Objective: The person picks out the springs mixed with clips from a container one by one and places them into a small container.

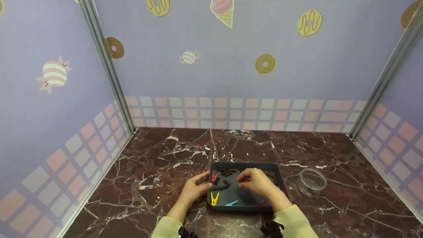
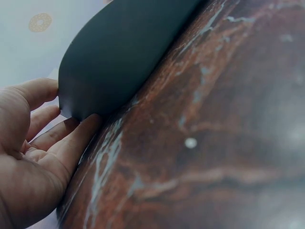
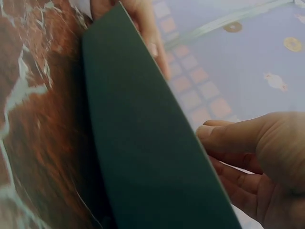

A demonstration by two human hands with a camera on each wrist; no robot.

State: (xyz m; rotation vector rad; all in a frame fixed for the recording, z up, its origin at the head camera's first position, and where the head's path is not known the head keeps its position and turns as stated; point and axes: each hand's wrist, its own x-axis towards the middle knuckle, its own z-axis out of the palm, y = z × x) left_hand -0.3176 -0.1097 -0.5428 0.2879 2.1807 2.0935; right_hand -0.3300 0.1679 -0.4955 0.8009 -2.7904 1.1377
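Observation:
A dark grey rectangular tray (image 1: 243,208) lies on the table with small things in it. My left hand (image 1: 195,189) touches its left side, fingers and thumb against the wall (image 2: 109,57). Over the middle of the tray is my right hand (image 1: 259,183), fingers bent and thumb near the index finger (image 3: 228,136); nothing shows between them, though the tray wall hides some fingertips. Along the tray's left side lie a red clip (image 1: 215,177), a yellow clip (image 1: 214,199) and several small dark ribbed pieces (image 1: 226,182). A light blue clip (image 1: 232,203) lies near the front wall.
To the right of the tray stands a round clear plastic tub (image 1: 311,182). Inside the tray's front right, a dark red piece (image 1: 260,202) is partly in shadow. Patterned panels (image 1: 231,82) enclose the marbled table (image 1: 158,158) at the back and both sides.

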